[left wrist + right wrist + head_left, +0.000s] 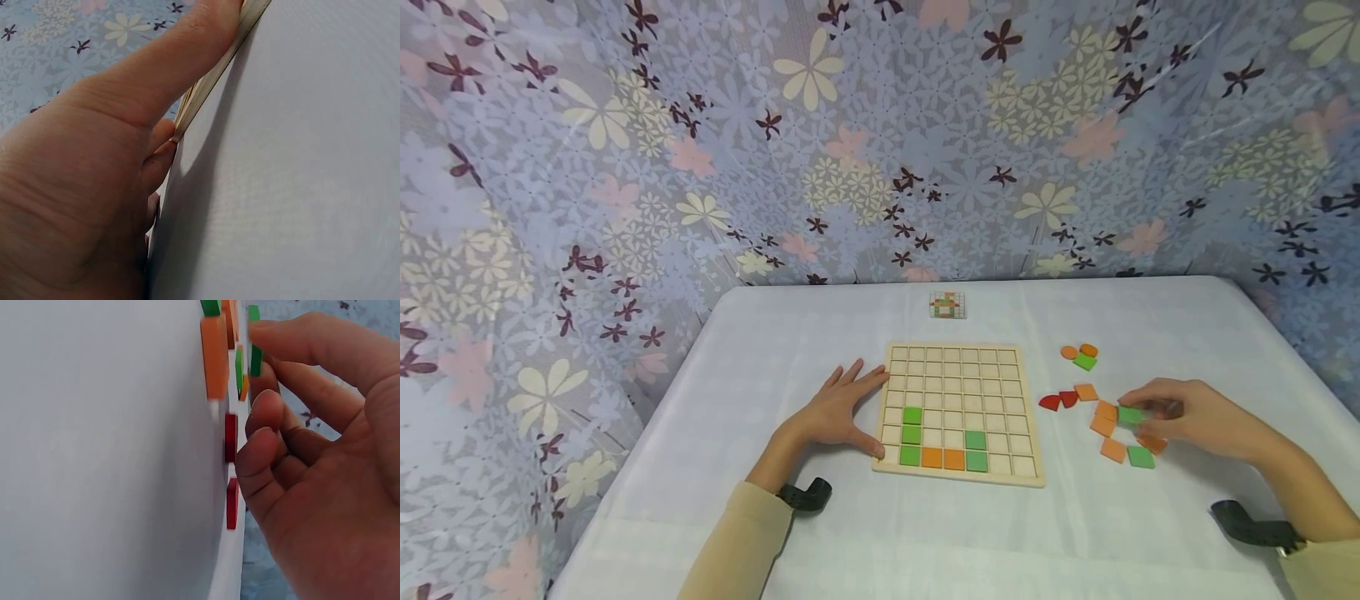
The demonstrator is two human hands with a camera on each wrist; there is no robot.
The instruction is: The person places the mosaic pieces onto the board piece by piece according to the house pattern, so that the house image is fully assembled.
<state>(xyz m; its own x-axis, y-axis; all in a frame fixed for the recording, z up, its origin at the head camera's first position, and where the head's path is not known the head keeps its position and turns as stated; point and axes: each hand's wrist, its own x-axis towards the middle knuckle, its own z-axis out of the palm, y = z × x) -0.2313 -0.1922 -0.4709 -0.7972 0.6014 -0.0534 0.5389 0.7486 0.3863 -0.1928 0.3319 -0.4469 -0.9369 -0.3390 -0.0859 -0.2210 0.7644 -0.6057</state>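
Observation:
A wooden grid board [956, 478] lies on the white table, with green tiles [912, 434] and orange tiles [943, 459] set in its lower cells. Along the board's left edge my left hand [835, 411] is spread, thumb at the lower corner and fingers at the side. To the right of the board, my right hand [1195, 417] pinches a green square tile [255, 340] between thumb and fingers. The same tile shows just beside orange tiles [1104, 418] in the head view. Another green tile [1141, 457] lies below the hand.
Two red pieces [1049, 402] lie right of the board. Farther back are orange round pieces [1069, 352] and a light green tile [1085, 362]. A small card with a coloured grid picture [947, 305] lies behind the board. A flowered curtain [880, 150] hangs behind the table.

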